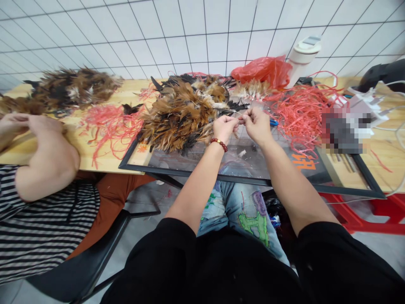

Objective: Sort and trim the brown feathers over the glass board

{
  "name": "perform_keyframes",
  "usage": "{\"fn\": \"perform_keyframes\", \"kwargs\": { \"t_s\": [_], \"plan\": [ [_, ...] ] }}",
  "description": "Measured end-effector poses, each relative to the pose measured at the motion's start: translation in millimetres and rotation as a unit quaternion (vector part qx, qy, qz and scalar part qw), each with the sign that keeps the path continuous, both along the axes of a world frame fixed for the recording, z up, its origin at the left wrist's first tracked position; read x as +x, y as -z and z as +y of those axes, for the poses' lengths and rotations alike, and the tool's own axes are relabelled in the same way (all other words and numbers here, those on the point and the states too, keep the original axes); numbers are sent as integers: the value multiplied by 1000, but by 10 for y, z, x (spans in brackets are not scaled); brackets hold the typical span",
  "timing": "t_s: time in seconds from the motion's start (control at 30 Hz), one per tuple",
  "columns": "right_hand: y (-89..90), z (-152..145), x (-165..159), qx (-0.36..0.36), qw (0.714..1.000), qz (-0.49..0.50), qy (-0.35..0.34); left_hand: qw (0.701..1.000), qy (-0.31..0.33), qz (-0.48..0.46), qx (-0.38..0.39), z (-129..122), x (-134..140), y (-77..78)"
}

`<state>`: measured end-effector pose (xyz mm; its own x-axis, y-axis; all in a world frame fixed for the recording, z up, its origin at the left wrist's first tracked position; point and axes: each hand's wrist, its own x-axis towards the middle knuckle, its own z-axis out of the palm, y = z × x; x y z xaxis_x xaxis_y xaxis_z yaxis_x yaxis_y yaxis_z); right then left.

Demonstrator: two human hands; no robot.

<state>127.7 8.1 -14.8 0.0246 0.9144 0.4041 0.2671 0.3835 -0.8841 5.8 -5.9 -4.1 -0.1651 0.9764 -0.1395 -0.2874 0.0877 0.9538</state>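
My left hand (225, 128), with a dark red bead bracelet (219, 144) at the wrist, is closed in a pinch on what looks like a small feather (236, 132); a tan wisp shows below its fingers. Fingertip to fingertip with it, my right hand (257, 126) is pinched too, but what lies between its fingers is too small to make out. Just left of my hands spreads a big heap of brown and black feathers (180, 116). A blue-handled tool (274, 122) lies partly hidden beside my right hand.
A glass-like panel with a black frame (202, 174) lies under my hands. Pink plastic strands (300, 116) pile up at right, near a red bag (262, 71) and a white tumbler (303, 59). Someone in a striped shirt (47, 223) sits at left beside more feathers (72, 88).
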Motion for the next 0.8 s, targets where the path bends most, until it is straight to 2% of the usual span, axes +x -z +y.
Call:
{"fn": "perform_keyframes", "kwargs": {
  "t_s": [0.17, 0.27, 0.5, 0.7, 0.8],
  "plan": [
    [94, 79, 29, 29, 999, -27, -8, 997, 8, -75, 2, 29, -8, 29],
    [144, 137, 35, 30, 999, 2, -28, 992, 23, -121, -3, 28, -24, 19],
    [291, 261, 28, 28, 995, 95, -17, 998, 35, -60, -2, 175, -4, -31],
    [410, 302, 11, 8, 989, 149, 18, 995, 79, -55, -28, 345, -1, -54],
    [432, 304, 2, -15, 982, 190, 6, 993, 96, -68, -21, 375, -34, -26]
  ]
}}
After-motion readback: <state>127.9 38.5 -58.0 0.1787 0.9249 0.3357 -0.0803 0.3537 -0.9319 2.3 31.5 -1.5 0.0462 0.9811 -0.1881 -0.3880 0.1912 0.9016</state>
